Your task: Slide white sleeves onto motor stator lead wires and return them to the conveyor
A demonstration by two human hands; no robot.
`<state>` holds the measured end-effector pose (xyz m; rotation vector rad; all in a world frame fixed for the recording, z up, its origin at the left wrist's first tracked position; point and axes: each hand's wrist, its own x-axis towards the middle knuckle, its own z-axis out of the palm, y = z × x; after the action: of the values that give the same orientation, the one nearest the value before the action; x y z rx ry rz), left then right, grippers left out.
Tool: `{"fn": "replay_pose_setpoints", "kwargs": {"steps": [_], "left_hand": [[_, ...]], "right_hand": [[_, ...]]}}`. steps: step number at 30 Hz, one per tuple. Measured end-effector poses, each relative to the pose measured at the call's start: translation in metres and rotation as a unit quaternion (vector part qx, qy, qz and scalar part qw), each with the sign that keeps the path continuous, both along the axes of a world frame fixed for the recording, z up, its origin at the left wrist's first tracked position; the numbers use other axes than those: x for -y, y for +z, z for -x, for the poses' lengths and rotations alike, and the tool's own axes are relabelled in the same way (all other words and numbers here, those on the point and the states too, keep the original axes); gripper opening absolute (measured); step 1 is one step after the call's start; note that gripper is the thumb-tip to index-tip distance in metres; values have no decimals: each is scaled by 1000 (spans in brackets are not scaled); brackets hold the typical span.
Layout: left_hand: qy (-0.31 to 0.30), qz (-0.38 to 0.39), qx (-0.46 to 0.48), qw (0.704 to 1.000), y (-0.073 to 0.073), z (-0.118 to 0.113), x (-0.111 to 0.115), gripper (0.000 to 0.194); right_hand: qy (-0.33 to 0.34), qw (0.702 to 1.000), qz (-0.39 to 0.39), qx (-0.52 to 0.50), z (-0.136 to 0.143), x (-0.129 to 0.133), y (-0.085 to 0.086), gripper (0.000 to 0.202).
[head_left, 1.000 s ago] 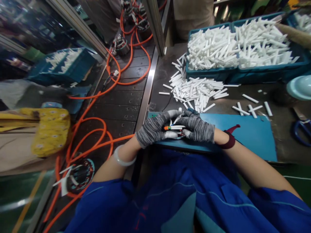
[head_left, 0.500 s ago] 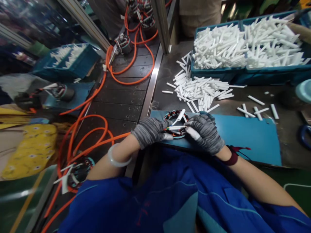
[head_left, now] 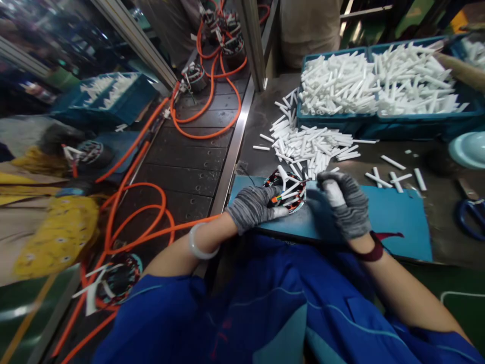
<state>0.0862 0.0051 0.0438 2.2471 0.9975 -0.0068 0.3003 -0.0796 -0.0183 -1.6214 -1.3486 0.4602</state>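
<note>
A ring-shaped motor stator (head_left: 302,201) with orange and black windings stands on a blue mat (head_left: 397,217). White tube sleeves (head_left: 290,189) stick out over its opening, and one has coloured wire ends. My left hand (head_left: 255,206), in a grey striped glove with pale fingertips, grips the stator's left side. My right hand (head_left: 346,205), gloved alike, is raised to the right of the stator and apart from it. Its fingers are curled in, and whatever may be between them is hidden. A dark, thin end shows between stator and hand.
Loose white tubes (head_left: 318,146) lie behind the mat, before blue bins (head_left: 337,119) full of them. Scissors (head_left: 472,215) and a pale-lidded container (head_left: 470,149) are at right. An orange hose (head_left: 162,189) loops across the slatted conveyor (head_left: 197,156), near other stators. A co-worker's yellow sleeve (head_left: 56,227) is left.
My right hand has moved off the stator to the right and curled its fingers. My left hand and the stator have shifted slightly right, and the stator's white tubes now lie differently.
</note>
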Motion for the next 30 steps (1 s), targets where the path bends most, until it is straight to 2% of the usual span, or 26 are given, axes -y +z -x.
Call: {"fn": "replay_pose_setpoints", "kwargs": {"steps": [2, 5, 7, 9, 12, 15, 16, 17, 20, 21, 23, 25, 28, 30], "left_hand": [[13, -65, -41, 997, 3, 1, 7, 42], [5, -136, -41, 990, 3, 2, 12, 42], [-14, -140, -58, 988, 1, 1, 13, 41], [-30, -123, -116, 985, -3, -3, 15, 45], [-67, -113, -224, 966, -9, -12, 20, 50], [-100, -118, -276, 949, -12, -23, 27, 43], [-98, -117, -280, 948, -12, -26, 28, 41], [-92, -114, -281, 949, -12, -27, 28, 39], [-85, -100, -278, 952, -10, -27, 25, 35], [-88, -98, -277, 952, -10, -26, 23, 35], [-93, -97, -276, 952, -9, -25, 21, 35], [-97, -94, -282, 950, -7, -26, 20, 35], [-105, -94, -298, 944, -6, -30, 23, 37], [-106, -96, -304, 942, -5, -33, 24, 38]], "right_hand": [[55, 994, 55, -78, 11, 10, -1, 36], [144, 976, 111, -116, 20, 9, 3, 36], [171, 966, 132, -140, 17, 8, 9, 34], [211, 948, 162, -173, 11, 14, 14, 36], [278, 894, 259, -238, 1, 34, 14, 40], [292, 826, 371, -306, -4, 48, 7, 46], [289, 827, 380, -298, -5, 50, 5, 47], [288, 846, 366, -262, -6, 50, 4, 48], [234, 947, 220, -24, -6, 47, 4, 44], [204, 964, 160, 66, -5, 47, 5, 43], [155, 962, 69, 213, -1, 48, 6, 41], [151, 943, 32, 294, 3, 50, 5, 41], [202, 929, 72, 303, 2, 49, 0, 47], [250, 936, 116, 220, -6, 44, -3, 49]]}}
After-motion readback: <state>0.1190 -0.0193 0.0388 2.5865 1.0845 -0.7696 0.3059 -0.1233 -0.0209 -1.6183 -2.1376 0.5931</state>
